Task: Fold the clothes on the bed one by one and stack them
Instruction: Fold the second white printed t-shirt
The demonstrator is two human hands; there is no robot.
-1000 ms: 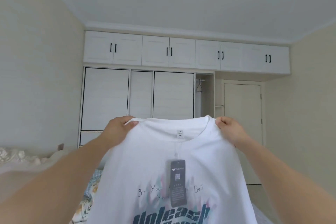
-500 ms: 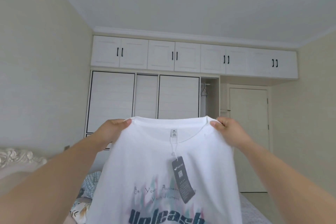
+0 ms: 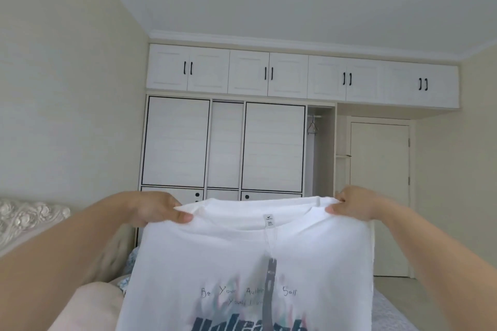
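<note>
A white T-shirt (image 3: 228, 258) with dark printed lettering hangs in the air in front of me, collar up, its print facing me. My left hand (image 3: 158, 208) pinches its left shoulder by the collar. My right hand (image 3: 355, 205) pinches the right shoulder. A grey hang tag (image 3: 270, 290) dangles on a string from the neck label, edge-on and blurred. The shirt's lower part runs out of the bottom of the view. Most of the bed is hidden behind the shirt and my arms.
A carved white headboard (image 3: 29, 215) is at the left. A pink pillow (image 3: 91, 303) and patterned bedding (image 3: 131, 258) show beside the shirt. A white wardrobe (image 3: 226, 142) fills the far wall, with a door (image 3: 380, 196) to its right.
Both hands have come down a little with the shirt and the collar now tips toward me. The hang tag has swung and turned edge-on. The camera has tilted up slightly.
</note>
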